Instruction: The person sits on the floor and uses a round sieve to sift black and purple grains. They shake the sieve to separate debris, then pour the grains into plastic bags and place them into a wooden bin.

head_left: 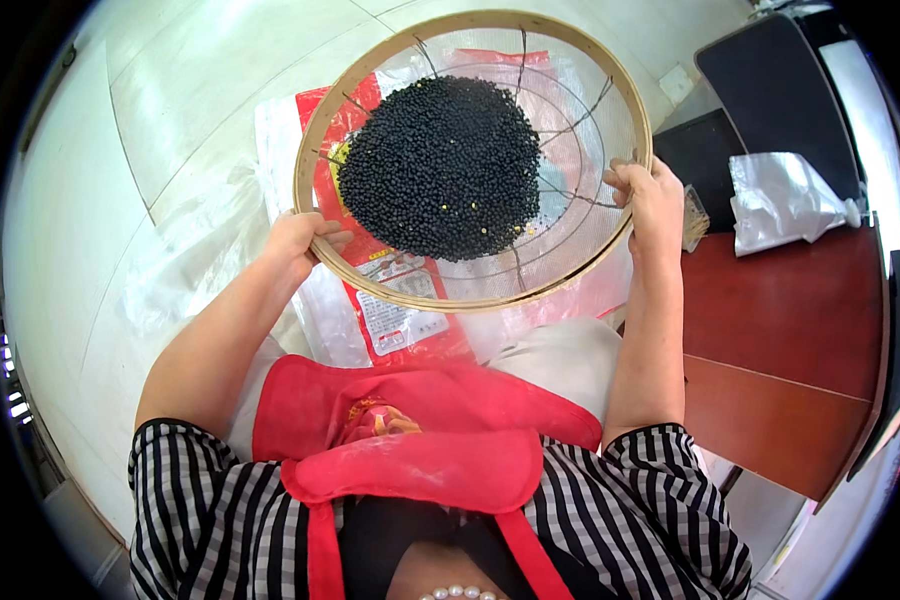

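Note:
Between my hands is a large round sieve point(526, 294) with a pale wooden rim and fine wire mesh. A heap of black beans point(435, 165) lies on the mesh, mostly left of its middle, with a few pale bits among them. My left hand point(305, 240) grips the rim at the near left, fingers curled over the edge. At the right side my right hand point(652, 205) is closed on the rim, its thumb and fingers reaching over the inside. Twisted wires run across the mesh.
Under the sieve lie red and clear plastic bags point(400, 325) on the pale tiled floor point(190, 110). To the right stands a reddish-brown wooden table point(785, 330) with a clear plastic bag point(785, 200) on it. A dark chair-like panel point(770, 95) is behind it. I wear a red apron point(420, 465).

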Demonstrator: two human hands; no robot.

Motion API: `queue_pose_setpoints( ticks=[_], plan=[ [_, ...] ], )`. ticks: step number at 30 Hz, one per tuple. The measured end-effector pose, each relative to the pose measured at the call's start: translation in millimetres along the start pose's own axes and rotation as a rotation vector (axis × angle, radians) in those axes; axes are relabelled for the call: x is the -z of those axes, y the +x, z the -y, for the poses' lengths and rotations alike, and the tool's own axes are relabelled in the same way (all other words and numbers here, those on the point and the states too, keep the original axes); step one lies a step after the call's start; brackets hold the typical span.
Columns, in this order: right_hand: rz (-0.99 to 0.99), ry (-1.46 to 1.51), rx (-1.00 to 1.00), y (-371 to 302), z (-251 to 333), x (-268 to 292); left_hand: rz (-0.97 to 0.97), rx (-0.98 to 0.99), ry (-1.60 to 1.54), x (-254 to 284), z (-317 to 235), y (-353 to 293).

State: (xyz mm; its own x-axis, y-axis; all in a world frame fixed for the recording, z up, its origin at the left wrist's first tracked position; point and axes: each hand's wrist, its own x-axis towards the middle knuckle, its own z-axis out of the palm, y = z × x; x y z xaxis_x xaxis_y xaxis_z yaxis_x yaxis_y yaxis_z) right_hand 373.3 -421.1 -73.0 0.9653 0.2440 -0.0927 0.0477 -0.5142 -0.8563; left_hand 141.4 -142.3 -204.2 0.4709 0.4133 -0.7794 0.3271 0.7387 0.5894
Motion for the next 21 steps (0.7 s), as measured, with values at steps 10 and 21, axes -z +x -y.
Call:
queue_pose_setpoints(
  ticks=[10,21],
  plan=[
    [-0.122,0.027,0.175,-30.2,23.4,-3.7,0.000,0.035,-0.115,8.7,21.3,2.4],
    [-0.106,0.050,0.173,-3.3,23.1,11.6,-0.026,0.028,-0.098,-15.3,21.7,-22.3]
  ],
)
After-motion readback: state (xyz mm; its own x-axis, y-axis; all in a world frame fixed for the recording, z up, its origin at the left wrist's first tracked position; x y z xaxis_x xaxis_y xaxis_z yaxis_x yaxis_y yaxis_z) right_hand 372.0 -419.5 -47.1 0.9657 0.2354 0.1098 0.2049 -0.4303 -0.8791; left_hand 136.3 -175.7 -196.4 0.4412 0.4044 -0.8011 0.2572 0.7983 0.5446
